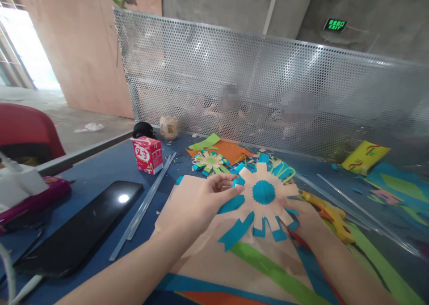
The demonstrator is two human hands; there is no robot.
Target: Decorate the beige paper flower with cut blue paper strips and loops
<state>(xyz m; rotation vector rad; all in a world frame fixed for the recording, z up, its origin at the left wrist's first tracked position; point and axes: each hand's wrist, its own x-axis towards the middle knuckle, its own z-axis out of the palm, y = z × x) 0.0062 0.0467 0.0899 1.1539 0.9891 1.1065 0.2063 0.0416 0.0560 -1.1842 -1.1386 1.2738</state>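
Observation:
A paper flower (263,197) with peach petals, blue petals and a round blue centre is held over the blue table. My left hand (197,204) pinches a petal on its left side with thumb and fingers. On the flower's right edge rests my right hand (306,220), fingers closed on the petals, partly hidden behind the paper. Under both hands lie a peach sheet (214,256) and green and blue paper strips (268,271).
A smaller finished paper flower (209,161) lies further back beside orange paper (231,150). A red carton (147,154), a black phone (83,226) and clear glue sticks (144,206) lie left. A yellow glue gun (330,215) sits right. A perforated metal screen (268,90) stands behind, people beyond it.

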